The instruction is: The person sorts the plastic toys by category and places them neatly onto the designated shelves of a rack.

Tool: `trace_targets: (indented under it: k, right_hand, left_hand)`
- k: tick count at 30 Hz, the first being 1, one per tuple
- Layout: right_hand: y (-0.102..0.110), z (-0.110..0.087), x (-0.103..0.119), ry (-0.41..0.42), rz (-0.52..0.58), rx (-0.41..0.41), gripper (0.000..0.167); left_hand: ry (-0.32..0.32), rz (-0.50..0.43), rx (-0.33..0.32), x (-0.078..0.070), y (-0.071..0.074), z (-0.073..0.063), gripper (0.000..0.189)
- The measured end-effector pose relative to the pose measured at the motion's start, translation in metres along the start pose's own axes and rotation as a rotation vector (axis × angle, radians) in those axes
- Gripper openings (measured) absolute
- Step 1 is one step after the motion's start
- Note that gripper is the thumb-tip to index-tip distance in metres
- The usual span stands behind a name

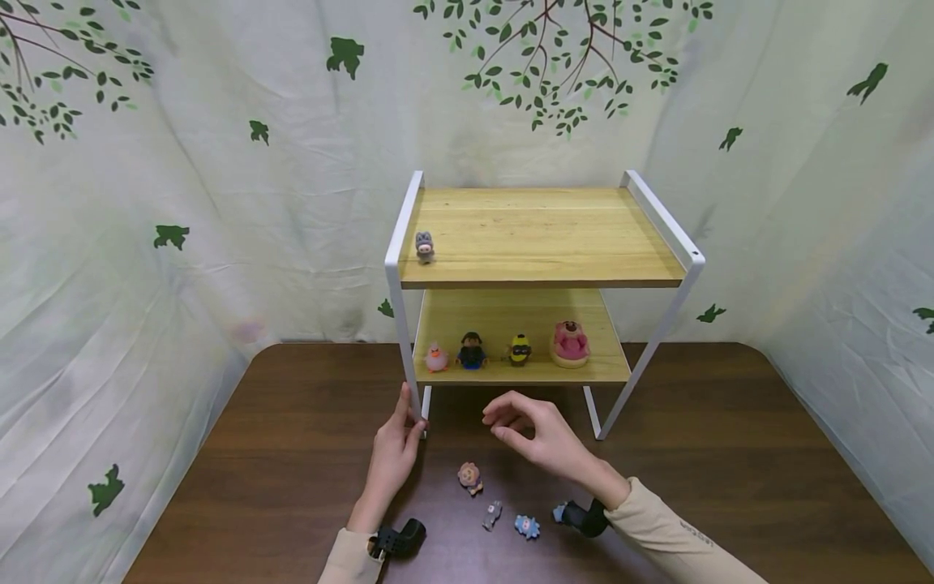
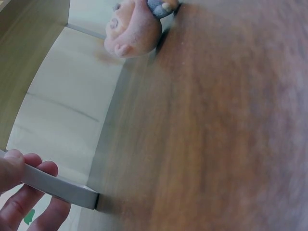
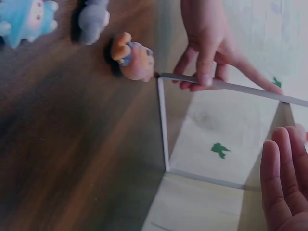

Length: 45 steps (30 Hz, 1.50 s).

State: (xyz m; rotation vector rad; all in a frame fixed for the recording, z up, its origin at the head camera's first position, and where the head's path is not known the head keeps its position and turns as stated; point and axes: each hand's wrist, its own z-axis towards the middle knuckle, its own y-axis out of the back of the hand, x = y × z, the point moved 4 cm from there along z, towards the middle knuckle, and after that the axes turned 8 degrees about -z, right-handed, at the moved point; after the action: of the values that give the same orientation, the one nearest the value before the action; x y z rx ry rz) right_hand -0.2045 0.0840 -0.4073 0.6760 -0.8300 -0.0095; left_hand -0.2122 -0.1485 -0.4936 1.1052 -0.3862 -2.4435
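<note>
A two-tier wooden shelf (image 1: 540,235) with a white metal frame stands on the table. My left hand (image 1: 394,454) holds its front left leg (image 2: 62,187) near the bottom, thumb on one side and fingers on the other. In front of the lower tier, my right hand (image 1: 540,430) hovers with loosely bent fingers and nothing in them. A pink toy duck (image 1: 436,358), a dark-clothed figurine (image 1: 472,352), a yellow-and-black figurine (image 1: 520,350) and a pink bear figurine (image 1: 570,344) line the lower tier. On the upper tier, at the left, stands a grey figurine (image 1: 425,247).
On the table before the shelf lie an orange-pink figurine (image 1: 470,478), a small grey figurine (image 1: 492,515) and a light-blue figurine (image 1: 527,526). Another blue toy (image 1: 559,512) is partly hidden by the right wrist camera (image 1: 587,519). A patterned curtain (image 1: 292,203) hangs behind.
</note>
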Motion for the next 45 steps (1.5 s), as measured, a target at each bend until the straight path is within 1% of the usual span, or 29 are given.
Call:
trace_targets:
  k: [4,10,12,14,20,23,31,39,45]
  right_hand:
    - [-0.006,-0.003,-0.002,-0.008,-0.003,0.021,0.020]
    - [-0.004,-0.001,0.023,-0.041,-0.013,0.075,0.023]
    - [-0.005,-0.002,0.025,-0.050,-0.004,0.095,0.024]
    - [-0.010,-0.004,0.018,-0.058,0.001,0.110,0.025]
    - [-0.032,-0.016,-0.018,-0.102,0.010,0.148,0.033]
    - [-0.038,-0.019,-0.027,-0.133,0.015,0.168,0.037]
    - [-0.047,-0.023,-0.033,-0.174,0.040,0.226,0.038]
    - [-0.059,-0.026,-0.037,-0.241,0.039,0.323,0.038]
    - [-0.064,-0.028,-0.039,-0.246,0.038,0.353,0.037]
  left_hand:
    - [-0.008,-0.002,0.000,-0.001,0.000,0.000,0.100]
    - [-0.002,0.001,0.003,0.000,0.000,0.000,0.102]
    - [-0.007,0.006,0.000,0.000,0.000,0.000,0.103]
    - [-0.014,0.011,-0.003,0.000,0.000,0.000,0.104]
    - [-0.015,0.023,-0.002,0.000,-0.001,-0.001,0.104]
    - [-0.009,0.023,-0.001,0.000,0.000,-0.001,0.104]
    - [-0.004,0.021,-0.004,-0.001,0.000,-0.001,0.105]
    - [-0.003,0.026,-0.005,0.000,0.000,-0.001,0.105]
    - [-0.011,0.029,-0.004,0.001,0.000,-0.002,0.103]
